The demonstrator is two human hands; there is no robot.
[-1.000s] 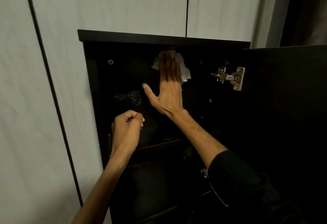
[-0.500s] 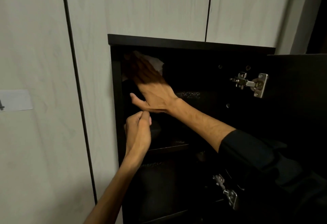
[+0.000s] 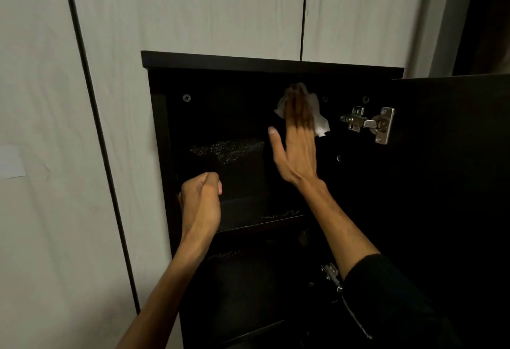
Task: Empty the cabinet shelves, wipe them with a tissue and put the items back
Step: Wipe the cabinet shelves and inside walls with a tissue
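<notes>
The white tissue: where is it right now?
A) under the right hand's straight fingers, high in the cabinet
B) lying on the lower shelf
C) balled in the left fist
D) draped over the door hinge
A: the tissue shows around the flat fingers of the right hand, near the cabinet top.

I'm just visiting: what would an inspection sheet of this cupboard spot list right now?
Surface: dark shelf of the open cabinet, speckled near its front edge; nothing stands on it.
Job's things: white tissue pressed flat high against the cabinet's back.
Clutter: nothing seen.
Hands: right hand flat on the tissue; left hand curled, holding nothing, by the left side.
Cables: nothing seen.
Surroundings: metal hinge on the open door; pale wall panels behind.
</notes>
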